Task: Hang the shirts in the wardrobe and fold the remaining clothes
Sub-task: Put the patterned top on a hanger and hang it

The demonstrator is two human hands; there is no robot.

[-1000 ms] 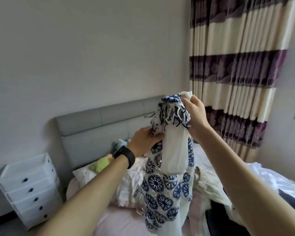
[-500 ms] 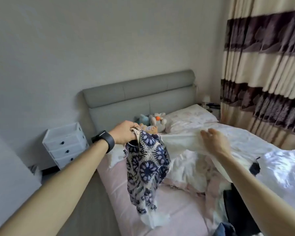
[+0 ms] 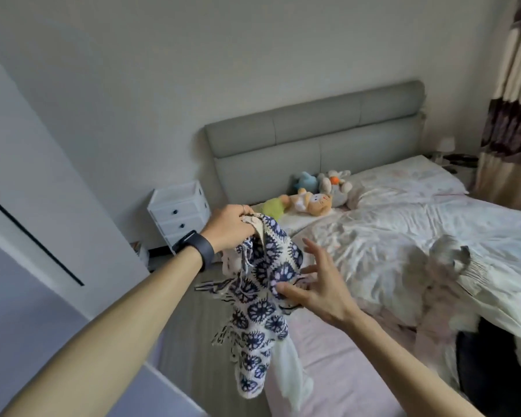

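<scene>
Well, my left hand (image 3: 227, 227) is bunched tight around the upper edge of the patterned top (image 3: 262, 299), fingers curled over a cream band of it. The blue-and-white cloth hangs from my fist in the air, just off the side of the bed (image 3: 328, 371). A ring (image 3: 243, 208) sits on 1 finger, and a dark watch (image 3: 197, 246) wraps that wrist.

My right hand (image 3: 316, 284) is spread wide, fingers straight and fanned. Its thumb and fingertips touch the right side of the hanging cloth about halfway down without closing on it. Below both hands the top trails loose fringe, and a plain white layer (image 3: 289, 371) hangs from its lower end over the bed's near edge.

Beyond my right hand a crumpled pale duvet (image 3: 388, 245) covers most of the pink sheet. A pale garment (image 3: 451, 266) lies on it, too blurred to tell what it is, and a dark cloth (image 3: 494, 380) sits at the lower right.

At the head of the bed, soft toys (image 3: 313, 197) cluster beside a pillow (image 3: 409, 179), in front of the grey padded headboard (image 3: 313, 136). A white drawer unit (image 3: 179, 213) showing 2 dark knobs stands left of the headboard against the wall. A striped curtain (image 3: 512, 115) hangs at the far right, and a white panel (image 3: 42, 221) with a dark slit stands at my left.
</scene>
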